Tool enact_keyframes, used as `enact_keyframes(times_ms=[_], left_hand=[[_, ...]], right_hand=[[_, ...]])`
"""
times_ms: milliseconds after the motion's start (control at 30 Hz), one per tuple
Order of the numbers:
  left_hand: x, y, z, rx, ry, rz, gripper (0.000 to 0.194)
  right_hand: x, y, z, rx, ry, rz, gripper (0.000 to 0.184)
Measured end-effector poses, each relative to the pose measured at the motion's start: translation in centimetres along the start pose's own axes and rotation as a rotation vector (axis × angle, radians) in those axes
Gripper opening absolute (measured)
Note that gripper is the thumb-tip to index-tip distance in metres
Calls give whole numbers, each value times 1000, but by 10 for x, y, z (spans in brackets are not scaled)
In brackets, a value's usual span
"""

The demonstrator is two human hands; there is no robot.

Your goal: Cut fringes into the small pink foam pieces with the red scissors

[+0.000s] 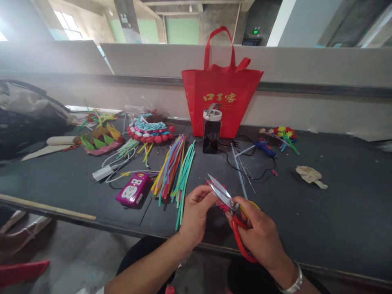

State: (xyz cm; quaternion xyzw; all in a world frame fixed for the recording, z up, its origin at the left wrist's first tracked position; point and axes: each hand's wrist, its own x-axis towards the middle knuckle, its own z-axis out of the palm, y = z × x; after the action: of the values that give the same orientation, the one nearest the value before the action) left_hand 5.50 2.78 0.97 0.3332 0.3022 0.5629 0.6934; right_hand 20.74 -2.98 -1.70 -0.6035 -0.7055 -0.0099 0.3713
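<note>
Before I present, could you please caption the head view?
Right hand holding scissors, left hand beside the blades, red bag behind.

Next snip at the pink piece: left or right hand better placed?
Probably the right hand: it grips the scissors, whose blades lie over the pink piece. The left hand, fingertips beside the blades, looks better suited to steadying.

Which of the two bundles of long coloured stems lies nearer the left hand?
The green bundle, all in green shades, its lower end beside the left hand; the multicoloured bundle lies further left.
</note>
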Motion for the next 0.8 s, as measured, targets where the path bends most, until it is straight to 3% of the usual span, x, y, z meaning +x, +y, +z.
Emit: enact_keyframes(times_ms=[367, 567, 800], left_hand=[[1, 1, -2, 50, -12, 15, 12], [3, 4, -2, 82, 44, 17, 14], [4, 6, -2, 97, 54, 6, 15]], right_hand=[[2, 2, -1, -7, 25, 81, 34], [2, 4, -2, -190, 61, -11, 33], [-1, 7, -3, -249, 104, -113, 36]])
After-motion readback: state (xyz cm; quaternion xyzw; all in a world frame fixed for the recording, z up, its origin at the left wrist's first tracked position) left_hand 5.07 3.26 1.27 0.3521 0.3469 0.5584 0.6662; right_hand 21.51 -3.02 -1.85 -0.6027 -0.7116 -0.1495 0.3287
